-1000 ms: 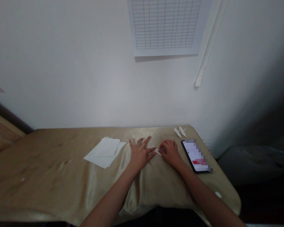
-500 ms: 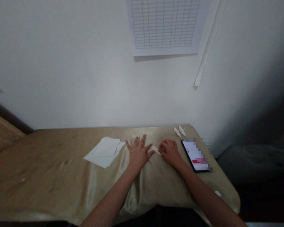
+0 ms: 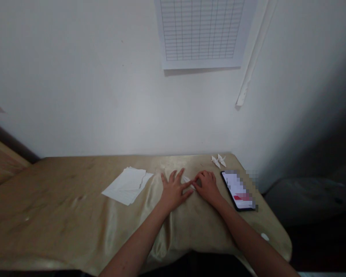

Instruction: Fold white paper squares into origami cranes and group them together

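A small folded white paper [image 3: 186,179] lies on the gold tablecloth between my hands, partly hidden by fingers. My left hand [image 3: 173,190] has its fingers spread, with the index finger and thumb reaching to the paper. Curled at the paper's right end, my right hand [image 3: 207,186] has thumb and index finger closed on it. Left of my left hand is a stack of white paper sheets [image 3: 127,186]. Two small folded paper figures [image 3: 218,161] sit beyond my right hand, near the wall.
A lit phone [image 3: 238,191] lies right of my right hand. Near the right edge of the table [image 3: 60,207] is a small white object [image 3: 265,236]. A printed grid sheet [image 3: 200,34] hangs on the wall behind.
My left hand has moved right, closer to my right hand, and its index finger now reaches the right hand's fingertips. More of the paper is covered at its lower part.
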### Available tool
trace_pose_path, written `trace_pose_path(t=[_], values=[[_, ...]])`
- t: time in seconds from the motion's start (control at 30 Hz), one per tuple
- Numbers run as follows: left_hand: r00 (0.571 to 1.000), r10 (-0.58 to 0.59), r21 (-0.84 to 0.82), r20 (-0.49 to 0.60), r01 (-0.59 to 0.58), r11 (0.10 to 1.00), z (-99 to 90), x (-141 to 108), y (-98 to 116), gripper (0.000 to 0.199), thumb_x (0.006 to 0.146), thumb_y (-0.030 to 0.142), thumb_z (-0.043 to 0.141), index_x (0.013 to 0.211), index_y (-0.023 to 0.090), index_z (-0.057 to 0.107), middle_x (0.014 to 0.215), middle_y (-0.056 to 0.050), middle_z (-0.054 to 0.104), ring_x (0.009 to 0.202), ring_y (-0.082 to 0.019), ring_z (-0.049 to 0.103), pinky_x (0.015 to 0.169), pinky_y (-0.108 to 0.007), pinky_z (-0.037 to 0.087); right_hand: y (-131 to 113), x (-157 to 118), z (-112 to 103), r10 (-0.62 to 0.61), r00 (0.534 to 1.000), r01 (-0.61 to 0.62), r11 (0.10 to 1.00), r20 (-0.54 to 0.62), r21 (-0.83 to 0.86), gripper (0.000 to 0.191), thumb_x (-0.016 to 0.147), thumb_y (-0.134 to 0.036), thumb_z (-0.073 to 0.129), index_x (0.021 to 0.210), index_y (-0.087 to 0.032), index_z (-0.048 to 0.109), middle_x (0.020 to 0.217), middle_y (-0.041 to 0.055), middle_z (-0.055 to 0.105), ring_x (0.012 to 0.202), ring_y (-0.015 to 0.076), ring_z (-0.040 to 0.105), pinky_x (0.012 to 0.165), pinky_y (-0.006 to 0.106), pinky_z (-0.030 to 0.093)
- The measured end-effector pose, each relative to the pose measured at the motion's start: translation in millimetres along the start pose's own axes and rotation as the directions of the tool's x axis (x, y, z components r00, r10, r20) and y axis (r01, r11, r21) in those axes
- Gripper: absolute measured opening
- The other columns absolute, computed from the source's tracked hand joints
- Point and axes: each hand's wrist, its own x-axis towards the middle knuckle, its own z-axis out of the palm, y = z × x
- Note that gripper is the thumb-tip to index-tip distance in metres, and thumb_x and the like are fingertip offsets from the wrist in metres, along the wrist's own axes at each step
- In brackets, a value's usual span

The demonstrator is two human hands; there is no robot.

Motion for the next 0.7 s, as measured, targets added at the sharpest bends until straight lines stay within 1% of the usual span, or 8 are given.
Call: trace_pose_path(t=[0.13, 0.27, 0.47, 0.6, 0.7], values=[[0.997, -0.071, -0.010, 0.026, 0.071, 0.997, 1.8, 0, 1, 0.041, 0.090, 0.067, 0.055, 0.130, 0.061, 0.058, 0.166, 0.005, 0.030, 0.148, -0.044, 0.028, 0.111, -0.082, 0.001, 1, 0, -2, -0.011, 1.000, 0.011, 1.000, 0.008, -0.008, 0.011, 0.091, -0.034, 0.064, 0.093, -0.024, 0.069, 0.111, 0.0075, 0.063, 0.115, 0.0266, 0.052, 0.111, 0.048, 0.028], [0.996, -0.084, -0.012, 0.034, 0.084, 0.996, 1.8, 3, -1, 0.042, 0.086, 0.070, 0.056, 0.127, 0.063, 0.058, 0.165, 0.008, 0.031, 0.149, -0.046, 0.025, 0.110, -0.083, -0.003, 0, -1, -6, -0.023, 0.999, 0.023, 1.000, 0.030, 0.014, 0.011, 0.090, -0.032, 0.065, 0.096, -0.025, 0.070, 0.114, 0.0070, 0.062, 0.116, 0.0266, 0.050, 0.110, 0.048, 0.028], [0.991, -0.134, 0.022, 0.022, 0.134, 0.991, 1.7, 10, -11, 0.052, 0.080, 0.077, 0.058, 0.129, 0.061, 0.058, 0.166, 0.006, 0.031, 0.149, -0.049, 0.023, 0.107, -0.085, -0.003, 0, 0, -9, -0.025, 0.998, 0.025, 1.000, 0.062, 0.012, 0.010, 0.089, -0.029, 0.065, 0.097, -0.025, 0.070, 0.116, 0.0070, 0.061, 0.119, 0.0266, 0.049, 0.111, 0.049, 0.028], [0.983, -0.183, 0.041, 0.010, 0.183, 0.982, 1.0, 14, -16, 0.053, 0.080, 0.077, 0.057, 0.130, 0.059, 0.058, 0.166, 0.006, 0.032, 0.150, -0.049, 0.021, 0.109, -0.083, -0.002, 0, 0, -8, -0.024, 0.997, 0.023, 1.000, 0.069, 0.010, 0.012, 0.089, -0.029, 0.066, 0.099, -0.026, 0.070, 0.117, 0.0064, 0.060, 0.120, 0.0265, 0.049, 0.112, 0.050, 0.027], [0.981, -0.194, 0.048, 0.007, 0.193, 0.980, 2.7, 15, -16, 0.053, 0.082, 0.076, 0.056, 0.132, 0.058, 0.058, 0.166, 0.005, 0.031, 0.150, -0.048, 0.021, 0.110, -0.083, -0.001, 0, -1, -9, -0.047, 0.997, 0.045, 0.999, 0.068, 0.030, 0.016, 0.090, -0.029, 0.065, 0.105, -0.029, 0.071, 0.119, 0.0057, 0.059, 0.122, 0.0254, 0.049, 0.113, 0.051, 0.026]])
